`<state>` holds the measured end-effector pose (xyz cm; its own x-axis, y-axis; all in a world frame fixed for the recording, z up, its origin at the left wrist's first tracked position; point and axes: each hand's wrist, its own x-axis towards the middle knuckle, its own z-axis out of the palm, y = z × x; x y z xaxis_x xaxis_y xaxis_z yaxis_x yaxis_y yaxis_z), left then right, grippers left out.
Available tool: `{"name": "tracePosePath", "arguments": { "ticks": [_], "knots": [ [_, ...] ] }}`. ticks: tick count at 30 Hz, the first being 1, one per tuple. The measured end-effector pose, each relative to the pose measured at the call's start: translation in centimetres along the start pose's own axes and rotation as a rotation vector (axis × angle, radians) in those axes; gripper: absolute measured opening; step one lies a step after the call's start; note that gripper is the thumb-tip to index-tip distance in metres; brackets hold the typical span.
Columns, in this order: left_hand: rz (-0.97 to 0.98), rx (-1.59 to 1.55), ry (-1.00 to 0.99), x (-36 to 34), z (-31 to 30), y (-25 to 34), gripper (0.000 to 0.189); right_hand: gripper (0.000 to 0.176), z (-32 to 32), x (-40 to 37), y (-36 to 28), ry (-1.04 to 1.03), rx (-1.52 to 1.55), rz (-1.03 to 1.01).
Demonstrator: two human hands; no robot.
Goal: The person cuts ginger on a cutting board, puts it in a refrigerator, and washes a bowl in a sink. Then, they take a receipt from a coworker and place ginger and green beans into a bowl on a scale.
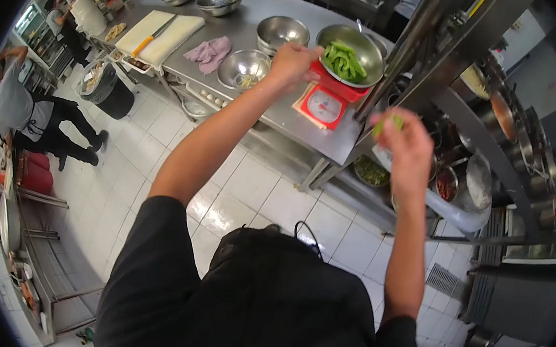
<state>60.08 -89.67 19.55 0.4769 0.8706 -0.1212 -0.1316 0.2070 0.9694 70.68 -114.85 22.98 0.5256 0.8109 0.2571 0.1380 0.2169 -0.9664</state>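
Note:
A metal bowl [373, 54] with green vegetable pieces [344, 62] stands on a red dial scale [324, 106] at the counter's right end. My left hand [294, 65] is at the bowl's left side, its fingers partly spread near the rim; no object shows in it. Right of the scale, my right hand [403, 137] is closed on a green vegetable piece [388, 124], somewhat blurred. Left of my left hand are a stacked metal bowl [283, 32] and a bowl with pale shreds [242, 70].
The steel counter [181, 64] also bears a pink cloth [208, 54], white cutting boards [164, 35] and an orange-handled knife [144, 45]. A black bin [115, 94] and a person [29, 113] are at left. A metal post [428, 74] rises at right, beside several food containers.

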Motion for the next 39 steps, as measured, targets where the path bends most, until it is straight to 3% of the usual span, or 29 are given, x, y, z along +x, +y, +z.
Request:
{"name": "tracePosePath", "arguments": {
  "ticks": [3,13,16,22,25,26,30,33,34,36,38,39],
  "knots": [
    [0.050,-0.036,0.062,-3.1,-3.8,-0.7,0.038,0.018,1.5,4.7,-2.0,0.038,-0.143,-0.218],
    [-0.045,-0.046,0.341,-13.8,-16.6,-4.5,0.029,0.024,4.2,15.0,1.1,0.136,-0.540,-0.482],
    [-0.057,-0.034,0.425,-14.9,-18.3,-4.2,0.024,0.024,4.5,16.0,1.9,0.142,-0.595,-0.510],
    [-0.048,-0.057,0.392,-14.8,-18.7,-4.6,0.023,0.029,4.8,17.0,2.8,0.168,-0.711,-0.478],
    [-0.057,-0.035,0.330,-13.5,-16.6,-4.8,0.022,0.035,4.3,17.8,3.7,0.011,-0.983,-0.485],
    [-0.055,-0.025,0.321,-13.2,-15.9,-4.7,0.022,0.040,3.8,17.5,3.9,-0.016,-1.053,-0.443],
    [-0.071,0.037,0.248,-12.0,-13.7,-5.8,0.024,0.036,2.5,12.0,3.0,0.031,-0.845,-0.361],
    [-0.100,0.048,0.218,-11.6,-12.1,-7.2,0.021,0.023,-0.5,4.2,4.1,-0.243,-0.552,0.068],
    [-0.117,0.053,0.211,-11.5,-11.5,-7.9,0.021,0.019,-2.3,1.5,5.9,-0.355,-0.540,0.257],
    [-0.151,0.070,0.222,-11.8,-10.1,-9.0,0.018,0.015,-5.7,-3.8,10.6,-0.499,-0.479,0.395],
    [-0.173,0.098,0.230,-12.5,-9.2,-10.4,0.017,0.017,-11.9,-9.0,17.8,-0.514,-0.577,0.642],
    [-0.182,0.111,0.231,-12.8,-8.4,-11.2,0.017,0.016,-16.0,-11.5,22.3,-0.464,-0.716,0.556]
  ]
}}
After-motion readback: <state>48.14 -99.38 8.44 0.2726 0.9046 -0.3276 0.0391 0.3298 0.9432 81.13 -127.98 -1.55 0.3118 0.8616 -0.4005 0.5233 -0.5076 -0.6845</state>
